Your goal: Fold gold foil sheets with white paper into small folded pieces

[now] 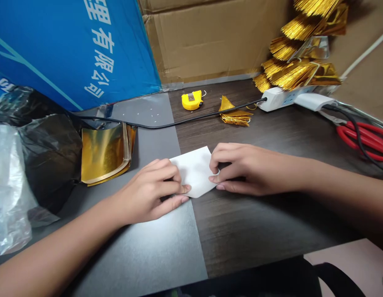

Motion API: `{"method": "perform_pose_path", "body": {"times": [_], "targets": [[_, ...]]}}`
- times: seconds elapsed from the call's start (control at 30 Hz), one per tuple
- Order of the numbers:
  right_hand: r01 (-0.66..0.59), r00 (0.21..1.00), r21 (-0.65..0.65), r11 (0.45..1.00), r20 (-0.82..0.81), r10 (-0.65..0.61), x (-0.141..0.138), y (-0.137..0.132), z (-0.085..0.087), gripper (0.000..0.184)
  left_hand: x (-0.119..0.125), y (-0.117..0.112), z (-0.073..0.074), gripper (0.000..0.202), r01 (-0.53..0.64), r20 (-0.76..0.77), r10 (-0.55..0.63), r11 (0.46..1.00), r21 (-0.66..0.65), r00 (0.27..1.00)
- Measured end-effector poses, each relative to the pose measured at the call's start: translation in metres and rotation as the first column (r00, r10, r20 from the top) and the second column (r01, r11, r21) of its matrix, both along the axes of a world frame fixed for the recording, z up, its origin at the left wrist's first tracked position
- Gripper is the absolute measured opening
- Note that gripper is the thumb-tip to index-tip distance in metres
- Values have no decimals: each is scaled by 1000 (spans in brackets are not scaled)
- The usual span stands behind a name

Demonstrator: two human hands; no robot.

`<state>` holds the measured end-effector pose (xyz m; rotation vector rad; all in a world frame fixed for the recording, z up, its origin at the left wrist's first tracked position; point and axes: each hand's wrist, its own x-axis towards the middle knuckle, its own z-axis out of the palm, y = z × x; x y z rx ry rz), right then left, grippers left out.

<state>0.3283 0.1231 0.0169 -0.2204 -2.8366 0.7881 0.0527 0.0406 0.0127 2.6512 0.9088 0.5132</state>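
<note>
A white sheet of paper (pixel 196 167) lies on the table, its lower edge running to a blunt point. My left hand (pixel 158 187) has its fingers curled over the paper's left side, thumb and index finger at the lower edge. At the right edge, my right hand (pixel 240 169) pinches the paper with bent fingers, thumb below. The paper's underside is hidden. Beyond my left hand sits a stack of gold foil paper (pixel 103 154), curled at one edge. Behind the paper lies a small bundle of folded gold paper (pixel 236 113).
A yellow tape measure (pixel 191 100) lies near the cardboard box (pixel 210 41). A black cable (pixel 160 125) crosses to a white power strip (pixel 276 99). Red-handled scissors (pixel 364 140) lie right; pleated gold paper bundles (pixel 292 74) pile behind. Plastic bags (pixel 49 152) stand left.
</note>
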Motion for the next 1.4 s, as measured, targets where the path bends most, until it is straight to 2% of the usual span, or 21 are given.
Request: {"method": "perform_pose_path", "body": {"times": [0.3,0.57,0.77,0.93,1.07,1.2,1.3,1.4], "targets": [[21,998,-71,997,-59,-25,-1,7,-6,23,0,3,-1,23,-47,26,50,995,-89,998],[45,992,-78,996,-112,-54,-2,9,-12,23,-1,3,-2,23,-103,34,111,977,-187,993],[42,995,-71,997,-89,-48,-1,9,-12,22,-2,2,-3,26,-107,16,112,976,-189,994],[6,996,-35,999,-92,-10,1,9,-10,19,-5,1,-1,21,-36,28,42,983,-180,999],[-8,996,-26,1000,-87,5,1,6,-5,26,-6,2,0,26,19,40,-13,986,-165,999],[50,994,45,998,-104,-45,-3,1,-8,32,-4,2,-1,29,-18,11,20,990,-138,1000],[89,992,140,986,-98,-76,-6,-3,-13,26,-3,1,-3,27,-42,-9,41,990,-133,999],[62,994,177,982,-104,-44,-7,-5,-15,20,-4,1,-6,19,-43,-19,41,993,-111,999]]}}
